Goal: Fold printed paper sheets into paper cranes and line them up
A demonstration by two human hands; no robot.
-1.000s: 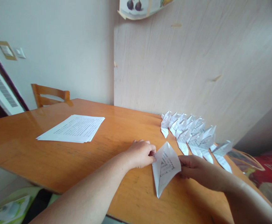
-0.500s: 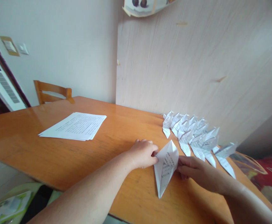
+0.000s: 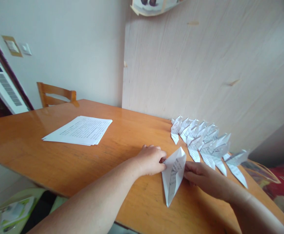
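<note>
A folded sheet of printed paper (image 3: 173, 177), long and diamond-shaped with a pointed top and bottom, is held just above the table between my two hands. My left hand (image 3: 153, 160) pinches its left edge between thumb and curled fingers. On the opposite side, my right hand (image 3: 195, 174) grips the right edge, its fingertips partly hidden behind the paper. Beyond my right hand, several finished-looking folded paper pieces (image 3: 193, 141) of the same printed paper stand in rows. One folded piece (image 3: 236, 165) sits apart at the near right end of them.
A stack of printed sheets (image 3: 79, 130) lies at the left on the wooden table (image 3: 134, 128). A wooden chair (image 3: 56, 94) stands behind the far left edge. The wall panel (image 3: 193, 71) rises along the back. Bags (image 3: 278, 175) are beyond the right edge.
The paper's right side has narrowed slightly as my right hand presses inward. The whole view has shifted a little; both hands keep their hold.
</note>
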